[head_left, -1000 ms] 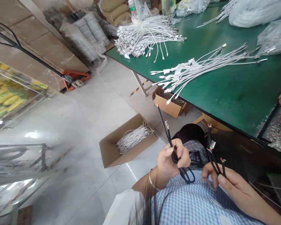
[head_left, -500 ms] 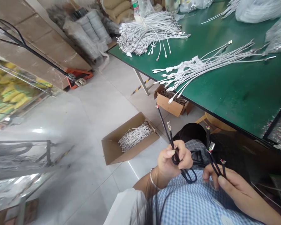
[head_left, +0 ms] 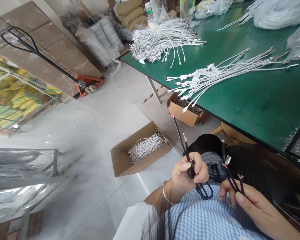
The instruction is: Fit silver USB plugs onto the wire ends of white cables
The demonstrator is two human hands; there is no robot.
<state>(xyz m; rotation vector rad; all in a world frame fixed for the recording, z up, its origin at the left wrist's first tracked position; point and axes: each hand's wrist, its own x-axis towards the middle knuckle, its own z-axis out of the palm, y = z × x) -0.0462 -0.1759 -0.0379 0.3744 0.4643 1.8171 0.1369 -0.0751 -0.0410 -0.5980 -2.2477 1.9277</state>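
My left hand (head_left: 188, 173) is closed around a bundle of black cables (head_left: 180, 135). One upper end shows bare coloured wires, and a shorter end carries a small metal connector (head_left: 185, 136). Below the fingers the bundle bends into loops (head_left: 207, 195) over the checked blue cloth. To the right, my right hand (head_left: 252, 200) pinches several black cable ends (head_left: 231, 178) between thumb and fingers. Coloured wires stick out of their tips, and a metal connector (head_left: 227, 160) hangs among them. Both hands are in front of my body, below the table edge.
White cables (head_left: 215, 76) lie spread on the green table (head_left: 255, 110), with a larger heap (head_left: 162, 38) behind. An open carton (head_left: 120, 166) of white cables sits on the floor, another carton (head_left: 181, 112) below the table. A pallet jack (head_left: 87, 85) stands at left.
The whole view has shifted slightly, so everything appears a little further right and lower. Both hands keep their hold on the black cables, with no clear change in grip.
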